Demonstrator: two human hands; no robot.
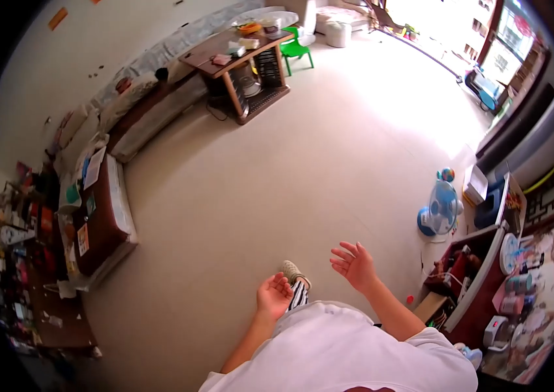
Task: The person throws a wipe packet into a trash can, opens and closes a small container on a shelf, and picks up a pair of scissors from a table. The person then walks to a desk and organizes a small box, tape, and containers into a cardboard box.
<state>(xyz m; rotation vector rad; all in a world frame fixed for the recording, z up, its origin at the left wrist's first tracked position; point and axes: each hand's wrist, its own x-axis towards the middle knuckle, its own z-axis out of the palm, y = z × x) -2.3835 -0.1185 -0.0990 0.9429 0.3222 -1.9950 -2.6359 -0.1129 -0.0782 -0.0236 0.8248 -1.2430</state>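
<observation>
My left hand is held palm up in front of my body, its fingers loosely curled and nothing visible in it. To the right, my right hand is raised with the fingers spread, and it holds nothing. Both hands are in the air above the pale floor, apart from each other. Just beyond my left hand shows a light-coloured shoe below a striped trouser leg. Nearest to my right hand among the furnishings is a blue fan, well out of reach of its fingers.
A brown table with items on it stands at the back, beside a green child's chair. Along the left runs a long sofa. On the right, a cabinet holds several things. A scooter stands near the bright doorway.
</observation>
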